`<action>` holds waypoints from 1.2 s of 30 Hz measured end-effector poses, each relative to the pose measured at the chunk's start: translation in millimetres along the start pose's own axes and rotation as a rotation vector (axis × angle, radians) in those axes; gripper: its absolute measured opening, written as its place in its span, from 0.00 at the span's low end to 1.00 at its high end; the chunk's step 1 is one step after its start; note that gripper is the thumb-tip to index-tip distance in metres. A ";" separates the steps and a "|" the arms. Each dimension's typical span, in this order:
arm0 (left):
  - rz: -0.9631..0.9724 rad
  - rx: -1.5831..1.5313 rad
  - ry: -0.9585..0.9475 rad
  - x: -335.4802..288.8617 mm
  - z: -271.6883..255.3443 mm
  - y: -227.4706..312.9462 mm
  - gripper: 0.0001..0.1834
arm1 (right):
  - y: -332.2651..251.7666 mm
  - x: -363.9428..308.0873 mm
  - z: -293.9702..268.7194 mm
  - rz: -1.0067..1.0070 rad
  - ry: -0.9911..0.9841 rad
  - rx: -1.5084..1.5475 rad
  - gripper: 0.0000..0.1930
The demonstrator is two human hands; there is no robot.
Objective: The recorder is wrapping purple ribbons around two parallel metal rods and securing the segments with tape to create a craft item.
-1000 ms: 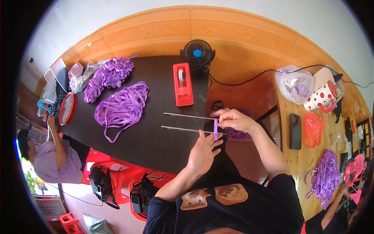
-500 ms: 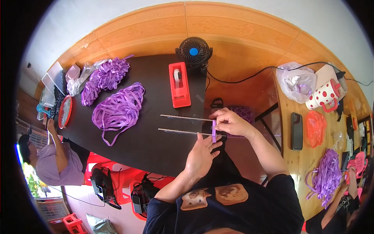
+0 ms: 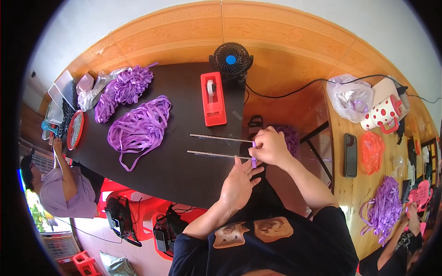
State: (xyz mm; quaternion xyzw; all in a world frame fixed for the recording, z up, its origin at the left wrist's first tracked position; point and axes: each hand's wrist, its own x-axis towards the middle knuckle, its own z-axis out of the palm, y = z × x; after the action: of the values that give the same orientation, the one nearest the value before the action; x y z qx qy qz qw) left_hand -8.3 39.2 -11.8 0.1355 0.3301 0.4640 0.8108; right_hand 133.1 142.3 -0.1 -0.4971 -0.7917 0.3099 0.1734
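Note:
Two thin parallel rods [image 3: 216, 153] stick out leftward over the right edge of the dark table. A narrow purple ribbon [image 3: 253, 162] passes across their right ends. My right hand [image 3: 271, 148] pinches the ribbon near the upper rod, its fingertips curled over. Just below the lower rod is my left hand [image 3: 237, 181], palm partly turned up with fingers spread, its thumb and fingertips close to the ribbon. Whether those fingertips touch the ribbon I cannot tell. To the left on the table lies a loose coil of purple ribbon [image 3: 140, 129].
Behind stand a red tape dispenser [image 3: 214, 108] and a black fan [image 3: 230, 60]. A second ribbon bundle [image 3: 131, 85] and a red bowl [image 3: 76, 131] are far left. The wooden table [image 3: 363, 202] at right carries a phone [image 3: 350, 154] and a dotted cup [image 3: 380, 114]. Other people sit at both sides.
My right hand has turned and curled over the ribbon at the upper rod's end, covering more of it. My left hand and the rods have barely moved.

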 end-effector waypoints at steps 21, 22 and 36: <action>-0.002 0.008 0.000 -1.8 1.9 2.3 0.37 | 47.6 -43.8 23.1 0.148 0.037 1.071 0.11; 0.000 0.002 0.006 -1.9 1.5 2.0 0.37 | 43.2 -42.7 19.9 0.141 -0.014 1.070 0.12; -0.003 -0.015 -0.028 -1.6 2.9 2.5 0.37 | 30.0 -42.9 38.3 0.108 0.067 1.383 0.13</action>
State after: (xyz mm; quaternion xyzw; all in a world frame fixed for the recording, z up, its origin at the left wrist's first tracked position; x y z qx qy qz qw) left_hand -8.6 39.5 -7.7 0.1354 0.3154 0.4632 0.8171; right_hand 150.3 101.1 -47.2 -0.3203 -0.3808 0.7360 0.4591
